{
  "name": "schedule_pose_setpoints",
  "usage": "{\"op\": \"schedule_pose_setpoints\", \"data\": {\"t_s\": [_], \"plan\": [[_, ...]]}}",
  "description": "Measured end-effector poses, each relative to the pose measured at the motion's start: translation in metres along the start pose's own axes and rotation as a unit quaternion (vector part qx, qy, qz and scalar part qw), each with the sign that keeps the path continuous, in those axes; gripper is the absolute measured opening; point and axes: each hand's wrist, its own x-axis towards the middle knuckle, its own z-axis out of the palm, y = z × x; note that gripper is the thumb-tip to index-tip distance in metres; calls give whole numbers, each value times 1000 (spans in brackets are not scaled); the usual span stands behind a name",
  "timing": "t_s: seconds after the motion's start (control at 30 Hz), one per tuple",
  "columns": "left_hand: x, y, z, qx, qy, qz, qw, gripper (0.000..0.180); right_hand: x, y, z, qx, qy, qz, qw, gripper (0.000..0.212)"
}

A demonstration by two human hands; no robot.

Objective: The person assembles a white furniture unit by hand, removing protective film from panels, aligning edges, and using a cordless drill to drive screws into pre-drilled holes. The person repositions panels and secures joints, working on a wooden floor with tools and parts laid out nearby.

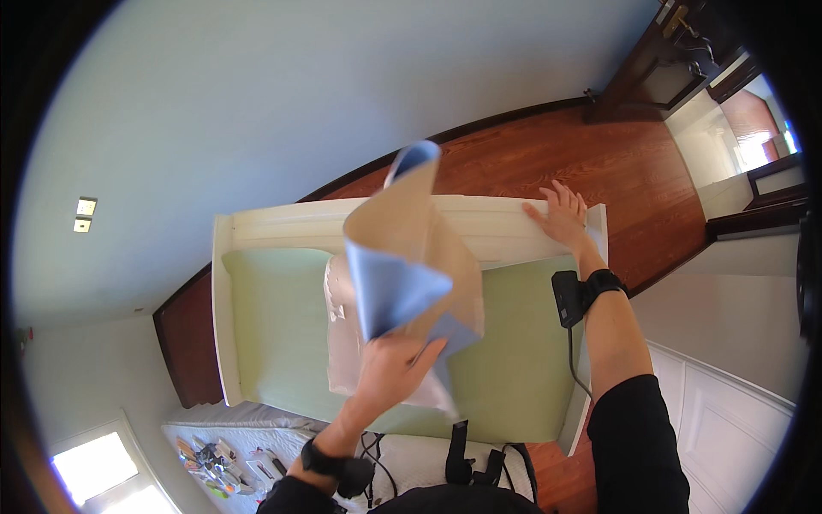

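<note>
My left hand (392,368) is closed on the near edge of a bendy two-sided mat (454,257), blue on one face and beige on the other. The mat stands up in a curl, its far end slightly smeared by motion. Below it, a pale pink wrapper or sheet (344,360) with a ragged edge lies on a light green surface (522,343), partly covered by the mat. At the far right, my right hand (562,216) rests with spread fingers on the raised white back edge (492,227) of this white-framed table, holding nothing.
A quilted pad (231,450) with a heap of small items lies at the lower left. Dark straps (460,458) and cables are close to my body. White panelled furniture (719,428) stands at the right. Beyond the table are a reddish wood floor (514,154) and a dark door (659,68).
</note>
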Motion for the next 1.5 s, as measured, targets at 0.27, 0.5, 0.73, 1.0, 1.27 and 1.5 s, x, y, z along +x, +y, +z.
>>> {"op": "schedule_pose_setpoints", "data": {"t_s": [0.27, 0.5, 0.73, 1.0, 1.27, 1.5], "plan": [[-112, 12, -86, -149, -2, -285, 947, 35, -3, -19, -21, -4, -57, 60, 997, 90], [-328, 22, -231, -254, 183, -459, 831, 21, 5, -18, -21, -24, -81, 49, 995, 93], [-396, -31, -179, -155, 484, -388, 769, 35, -2, -22, 14, -74, 106, -2, 992, 71], [-436, -248, -36, 269, 381, -630, 621, 40, 44, 8, 65, 28, 140, -70, 987, 46], [-499, -286, -2, -61, 100, -688, 716, 17, 48, 27, 77, 195, 140, -88, 967, 43], [-385, -276, -17, -403, 408, -561, 597, 26, -34, -27, 52, 88, 241, -242, 936, 37]]}}
